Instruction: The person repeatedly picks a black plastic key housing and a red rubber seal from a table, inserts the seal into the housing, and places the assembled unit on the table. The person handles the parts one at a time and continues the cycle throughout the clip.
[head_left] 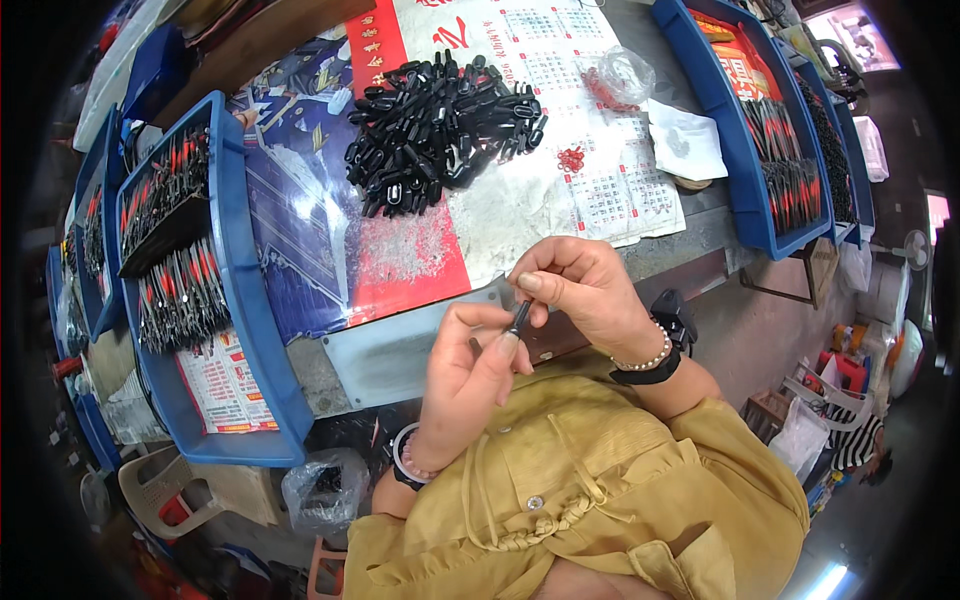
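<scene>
Close to the table's front edge, my two hands meet over a small, slim black plastic piece (519,318). My left hand (468,372) pinches its lower end between thumb and forefinger. At the upper end, my right hand (582,292) has thumb and forefinger pressed together; what lies between them is too small to make out. Beyond the hands rises a pile of black plastic pieces (430,130), glossy and elongated. A little cluster of red rings (571,160) lies to the right of that pile.
Printed calendar sheets (610,205) cover the worktop. At left, a blue tray (232,270) holds rows of black-and-red pieces; a similar blue tray (745,190) stands at right. A clear plastic bag (625,75) and a white paper piece (688,145) lie near the right tray.
</scene>
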